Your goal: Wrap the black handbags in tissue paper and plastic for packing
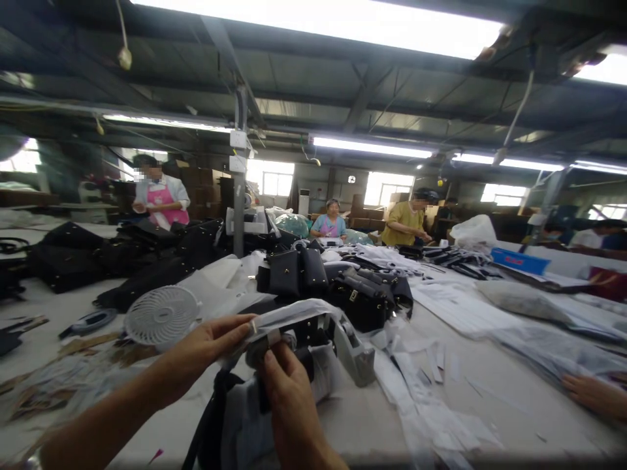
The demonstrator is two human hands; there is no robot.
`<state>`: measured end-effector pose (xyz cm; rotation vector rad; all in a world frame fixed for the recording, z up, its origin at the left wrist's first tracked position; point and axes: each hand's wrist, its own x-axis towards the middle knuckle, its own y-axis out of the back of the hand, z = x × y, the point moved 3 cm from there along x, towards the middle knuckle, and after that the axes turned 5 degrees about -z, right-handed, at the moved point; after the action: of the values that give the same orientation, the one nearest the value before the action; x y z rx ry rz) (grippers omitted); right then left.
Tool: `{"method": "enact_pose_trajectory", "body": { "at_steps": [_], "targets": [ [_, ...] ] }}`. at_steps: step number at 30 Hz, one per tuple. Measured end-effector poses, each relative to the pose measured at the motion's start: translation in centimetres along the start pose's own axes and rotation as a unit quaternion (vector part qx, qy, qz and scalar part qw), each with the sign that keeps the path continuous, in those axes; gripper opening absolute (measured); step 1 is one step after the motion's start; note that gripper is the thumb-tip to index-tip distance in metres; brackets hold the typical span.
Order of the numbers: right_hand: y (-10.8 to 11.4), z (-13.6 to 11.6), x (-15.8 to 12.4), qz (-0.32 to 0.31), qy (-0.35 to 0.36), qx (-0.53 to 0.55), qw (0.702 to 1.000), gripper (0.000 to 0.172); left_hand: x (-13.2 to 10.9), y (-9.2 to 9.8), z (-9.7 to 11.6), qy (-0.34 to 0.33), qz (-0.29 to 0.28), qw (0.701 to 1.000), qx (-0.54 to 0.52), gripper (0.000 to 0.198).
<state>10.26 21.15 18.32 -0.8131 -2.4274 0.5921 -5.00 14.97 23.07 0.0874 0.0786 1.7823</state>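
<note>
My left hand (pixel 228 336) is closed, its fingers and thumb pinching the left end of a strap wrapped in white film (pixel 298 308). The strap arches to the right and bends down to a greyish wrapped end (pixel 360 365). Just below, my right hand (pixel 287 378) is closed, thumb and fingers gripping a dark piece with pale wrapping close to the strap's end; its exact shape is partly hidden. Beneath both hands stands a black bag (pixel 245 418) partly covered in whitish wrapping, with a dark strap hanging at its left side.
A white fan (pixel 161 314) lies left of my hands, near paper scraps (pixel 53 385). Black handbags (pixel 362 294) are piled ahead. White strips (pixel 416 398) lie to the right. Another person's hand (pixel 592 391) rests at the right edge; several people work beyond. A blue bin (pixel 519 261) stands farther back.
</note>
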Motion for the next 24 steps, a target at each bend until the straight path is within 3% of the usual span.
{"method": "enact_pose_trajectory", "body": {
  "at_steps": [4,10,14,19,24],
  "targets": [
    [-1.0,-0.5,0.5,0.028,0.024,0.023,0.999,0.044,0.0,-0.3,0.4,-0.029,0.022,0.998,0.044,0.049],
    [-1.3,-0.8,1.1,0.029,0.042,-0.02,0.999,0.047,0.2,-0.5,0.8,-0.045,-0.016,0.998,0.047,0.039],
    [-1.1,-1.1,1.1,0.082,0.024,-0.06,0.995,0.049,0.1,-0.9,1.2,-0.043,-0.036,0.996,0.064,0.04],
    [-1.0,-1.3,0.4,0.133,-0.004,-0.036,0.99,0.049,-0.1,-1.5,1.9,-0.046,-0.029,0.996,0.069,0.056],
    [-0.7,-0.5,0.3,0.17,-0.029,-0.021,0.985,0.055,-0.4,-1.8,3.1,-0.019,-0.074,0.992,0.099,0.05]
  ]
}}
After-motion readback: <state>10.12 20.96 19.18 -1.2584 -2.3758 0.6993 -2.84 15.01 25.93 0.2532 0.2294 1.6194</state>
